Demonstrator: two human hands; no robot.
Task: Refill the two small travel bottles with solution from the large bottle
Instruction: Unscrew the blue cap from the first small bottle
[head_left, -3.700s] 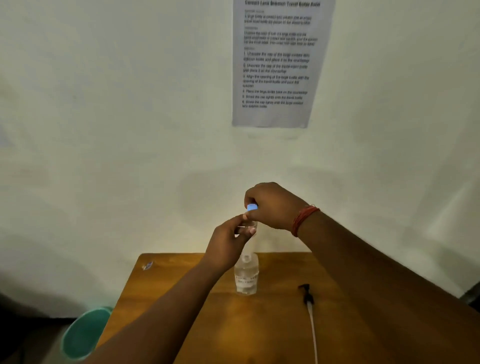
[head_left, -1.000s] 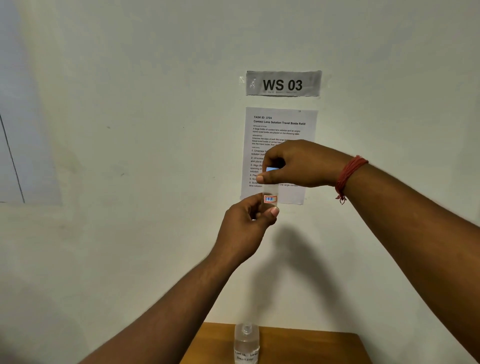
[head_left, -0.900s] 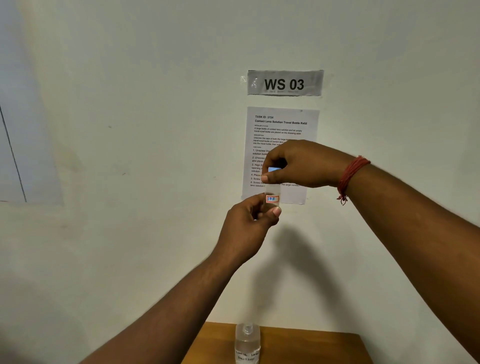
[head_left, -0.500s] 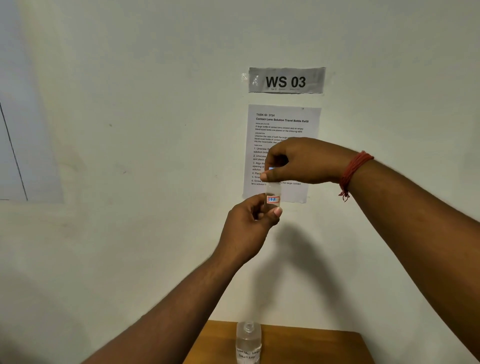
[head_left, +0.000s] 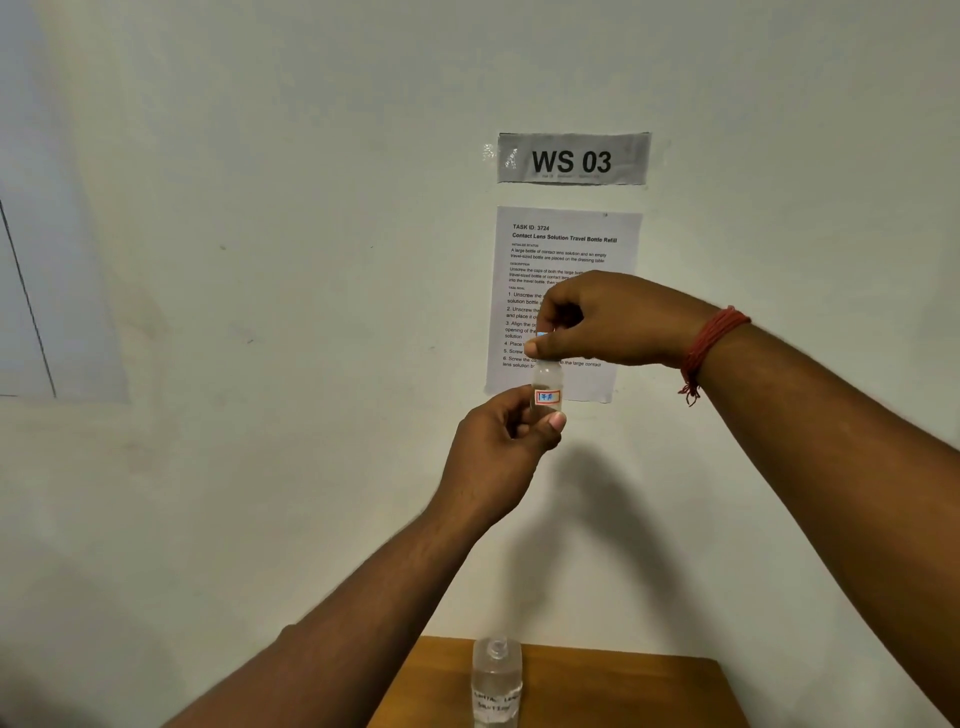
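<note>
I hold a small clear travel bottle (head_left: 546, 387) with a red-edged label up in front of the wall. My left hand (head_left: 501, 441) pinches its lower part between thumb and fingers. My right hand (head_left: 608, 322) pinches the light blue cap (head_left: 541, 336) at the bottle's top; most of the cap is hidden by the fingers. The large clear bottle (head_left: 496, 680) stands upright, uncapped, on the wooden table (head_left: 623, 691) at the bottom of the view. A second travel bottle is not in view.
A white wall fills most of the view, with a "WS 03" sign (head_left: 571, 158) and a printed instruction sheet (head_left: 566, 249) behind my hands. Only the table's far edge shows.
Since 3.7 s ago my view and both hands have risen, lifting the small bottle from just above the table to the sheet's height. Over the last second the hands stay nearly still.
</note>
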